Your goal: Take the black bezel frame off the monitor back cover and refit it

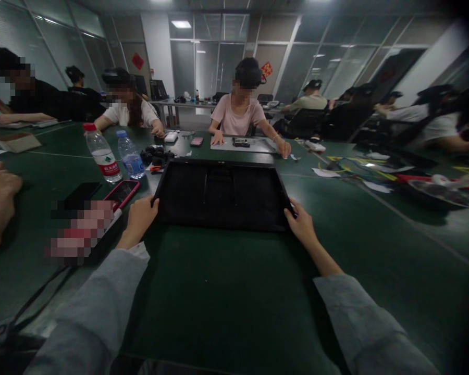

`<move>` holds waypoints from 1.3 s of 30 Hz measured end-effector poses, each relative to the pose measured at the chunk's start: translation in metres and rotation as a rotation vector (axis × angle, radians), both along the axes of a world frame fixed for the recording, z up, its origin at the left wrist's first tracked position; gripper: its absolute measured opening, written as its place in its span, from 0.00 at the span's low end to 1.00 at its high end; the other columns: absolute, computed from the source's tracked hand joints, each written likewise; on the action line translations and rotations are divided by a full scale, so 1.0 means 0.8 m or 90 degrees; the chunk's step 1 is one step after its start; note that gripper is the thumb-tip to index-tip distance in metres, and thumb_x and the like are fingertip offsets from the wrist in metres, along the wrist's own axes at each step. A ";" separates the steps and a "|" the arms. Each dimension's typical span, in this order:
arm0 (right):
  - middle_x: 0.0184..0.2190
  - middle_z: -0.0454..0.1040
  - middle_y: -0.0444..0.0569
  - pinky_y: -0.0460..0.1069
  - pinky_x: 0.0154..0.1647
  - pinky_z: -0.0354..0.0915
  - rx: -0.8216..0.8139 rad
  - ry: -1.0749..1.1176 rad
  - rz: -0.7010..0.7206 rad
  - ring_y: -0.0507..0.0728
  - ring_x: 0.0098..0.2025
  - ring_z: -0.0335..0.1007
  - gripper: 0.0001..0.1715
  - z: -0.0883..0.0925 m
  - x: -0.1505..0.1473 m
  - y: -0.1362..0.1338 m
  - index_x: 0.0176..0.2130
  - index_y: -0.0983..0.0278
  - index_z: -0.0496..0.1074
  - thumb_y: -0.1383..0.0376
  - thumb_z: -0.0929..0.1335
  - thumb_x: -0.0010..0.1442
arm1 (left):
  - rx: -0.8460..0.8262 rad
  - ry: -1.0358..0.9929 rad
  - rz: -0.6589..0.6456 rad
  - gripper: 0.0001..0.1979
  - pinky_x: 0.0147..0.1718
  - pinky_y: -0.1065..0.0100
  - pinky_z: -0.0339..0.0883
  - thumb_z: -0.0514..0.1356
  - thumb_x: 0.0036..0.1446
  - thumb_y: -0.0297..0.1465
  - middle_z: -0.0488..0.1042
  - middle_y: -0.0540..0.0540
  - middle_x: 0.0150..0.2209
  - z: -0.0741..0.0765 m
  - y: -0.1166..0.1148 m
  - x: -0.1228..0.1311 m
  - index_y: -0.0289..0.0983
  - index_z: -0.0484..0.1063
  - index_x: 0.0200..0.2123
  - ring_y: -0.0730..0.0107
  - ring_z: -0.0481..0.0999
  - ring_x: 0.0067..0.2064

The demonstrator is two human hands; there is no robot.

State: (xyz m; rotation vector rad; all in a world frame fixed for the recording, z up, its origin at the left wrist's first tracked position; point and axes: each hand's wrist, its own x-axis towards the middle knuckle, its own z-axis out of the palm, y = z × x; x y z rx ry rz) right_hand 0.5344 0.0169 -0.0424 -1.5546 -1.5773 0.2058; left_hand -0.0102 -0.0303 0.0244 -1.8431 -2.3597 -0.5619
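A black, rectangular, tray-like panel [258, 200] with a raised rim is held level in front of me, at or just above the green table. Thin lines mark out a section in its middle, and a small light mark shows on the far rim. My left hand [141, 214] grips its left side, thumb over the edge. At the right near corner, my right hand [301, 221] is closed on the same rim. The undersides of both hands' grips are hidden, as is the panel's underside.
On the green table [226, 302], a red-capped bottle [103, 156] and a blue-capped bottle [131, 156] stand left of the panel. A pink-edged phone [122, 194] lies nearer. Across sits a co-worker [238, 112]; another person's hand [0, 192] rests at left. Cables [359, 169] lie right.
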 end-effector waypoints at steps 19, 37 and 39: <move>0.59 0.75 0.60 0.69 0.64 0.66 -0.002 0.077 0.043 0.68 0.61 0.73 0.37 -0.011 0.009 -0.002 0.63 0.63 0.68 0.48 0.67 0.62 | -0.010 -0.408 -0.043 0.26 0.42 0.61 0.75 0.66 0.54 0.53 0.83 0.41 0.36 0.001 0.020 -0.031 0.35 0.80 0.40 0.51 0.82 0.44; 0.55 0.76 0.68 0.71 0.60 0.67 -0.009 -0.150 -0.086 0.74 0.56 0.75 0.37 0.015 -0.022 -0.018 0.66 0.73 0.68 0.57 0.59 0.66 | 0.008 -0.027 -0.058 0.25 0.49 0.58 0.71 0.51 0.70 0.42 0.82 0.35 0.50 0.001 0.008 -0.015 0.36 0.77 0.59 0.48 0.82 0.50; 0.56 0.77 0.66 0.70 0.61 0.67 -0.010 -0.127 -0.089 0.73 0.56 0.76 0.37 0.015 -0.021 -0.017 0.66 0.71 0.69 0.57 0.60 0.65 | -0.001 -0.004 -0.064 0.25 0.48 0.58 0.71 0.50 0.71 0.42 0.82 0.34 0.49 0.002 0.007 -0.014 0.36 0.77 0.59 0.48 0.82 0.49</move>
